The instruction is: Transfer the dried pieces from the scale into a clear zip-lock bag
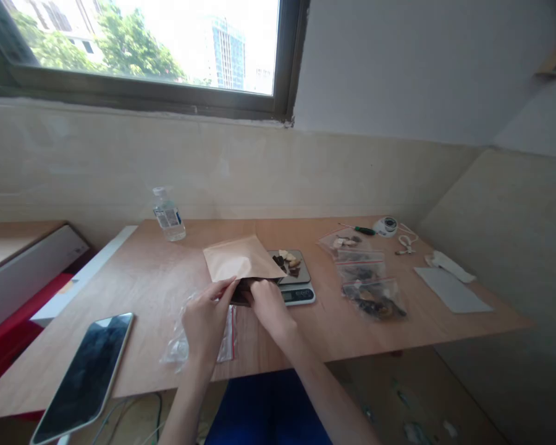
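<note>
Flat tan rectangular paper pouch (241, 258) held at its open mouth
The rim is pinched by the left hand (207, 316); the right hand (269, 306) is tucked at the shadowed opening — its grip cannot be told. The smooth, pale-sheened paper is held above the light-brown wooden table (327, 330), a white-and-silver digital scale (304, 272) partly covered by it.

The slim, bare left forearm (192, 386) and bare right forearm (322, 377) reach forward and converge. The bare left grip (209, 304) pinches, thumb drawn against the fingers. The bare right grip (267, 301) sits just beside it, back upward, fingertips hidden. A blue-clothed lap (269, 408) shows between the forearms.
</note>
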`<state>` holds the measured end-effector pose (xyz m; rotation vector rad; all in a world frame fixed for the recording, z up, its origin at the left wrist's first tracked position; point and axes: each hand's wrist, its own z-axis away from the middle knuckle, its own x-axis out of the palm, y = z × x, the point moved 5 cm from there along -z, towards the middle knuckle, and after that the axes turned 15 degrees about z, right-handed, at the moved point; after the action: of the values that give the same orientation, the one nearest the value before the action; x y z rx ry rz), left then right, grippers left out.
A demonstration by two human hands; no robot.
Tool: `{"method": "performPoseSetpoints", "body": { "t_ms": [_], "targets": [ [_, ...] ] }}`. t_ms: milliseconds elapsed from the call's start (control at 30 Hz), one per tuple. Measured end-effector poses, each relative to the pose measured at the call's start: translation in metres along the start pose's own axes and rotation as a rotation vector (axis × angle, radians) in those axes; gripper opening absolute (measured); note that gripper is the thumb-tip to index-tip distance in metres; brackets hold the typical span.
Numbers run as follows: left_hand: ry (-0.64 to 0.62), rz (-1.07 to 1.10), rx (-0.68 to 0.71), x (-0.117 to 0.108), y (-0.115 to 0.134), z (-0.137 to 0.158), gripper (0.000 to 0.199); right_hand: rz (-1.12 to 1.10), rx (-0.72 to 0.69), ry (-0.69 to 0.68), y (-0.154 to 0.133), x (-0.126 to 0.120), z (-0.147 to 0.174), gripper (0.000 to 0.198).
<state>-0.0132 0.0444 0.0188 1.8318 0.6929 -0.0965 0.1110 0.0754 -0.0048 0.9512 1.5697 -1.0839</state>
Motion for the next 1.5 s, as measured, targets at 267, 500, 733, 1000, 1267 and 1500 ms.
{"method": "performPoseSetpoints", "body": {
  "t_ms": [267,500,733,1000,1267,1500],
  "targets": [
    [0.005,-0.016,-0.024,-0.001,0.001,-0.006,0.019,-0.374,-0.085,0.399,0.022,-0.033,0.053,0.024],
    [0.079,-0.039,-0.044,-0.010,-0.010,-0.019,0.021,-0.521,0.152,0.627,0.084,-0.009,0.066,0.025],
    [0.074,-0.013,-0.044,-0.012,-0.010,-0.019,0.021,-0.297,0.067,0.494,0.109,0.023,0.026,0.026],
    [0.081,0.010,-0.052,-0.013,-0.010,-0.018,0.016,-0.100,-0.033,0.499,0.117,0.033,0.016,0.021],
    [0.072,-0.001,-0.050,-0.012,-0.011,-0.018,0.018,-0.177,-0.018,0.606,0.125,0.025,0.027,0.024],
    [0.081,0.025,-0.052,-0.014,-0.011,-0.019,0.017,-0.123,0.184,0.667,0.161,0.024,0.044,0.029]
  ]
}}
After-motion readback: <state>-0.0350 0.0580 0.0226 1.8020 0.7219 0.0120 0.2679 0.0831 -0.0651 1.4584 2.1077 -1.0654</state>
